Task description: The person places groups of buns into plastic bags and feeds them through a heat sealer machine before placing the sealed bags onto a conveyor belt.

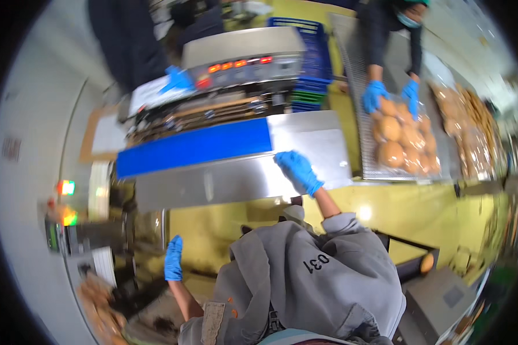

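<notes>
My right hand [298, 172], in a blue glove, is over the steel table [315, 142] by the right end of a blue conveyor belt [194, 146]. Its fingers look bent; the back of the hand hides whatever is beneath them. The belt runs along the front of a continuous band sealer [244, 56] with lit red displays. Lower on the left, my left hand [173, 258], also gloved in blue, hangs in the air away from the table. It is seen edge-on, fingers extended, with nothing visible in it.
At the right, a co-worker's gloved hands [374, 95] touch clear bags of round buns [408, 142] on a perforated metal table [369, 170]. More bagged bread [475, 133] lies beyond. Blue crates [313, 51] stand behind the sealer. Another person [127, 43] stands at the upper left.
</notes>
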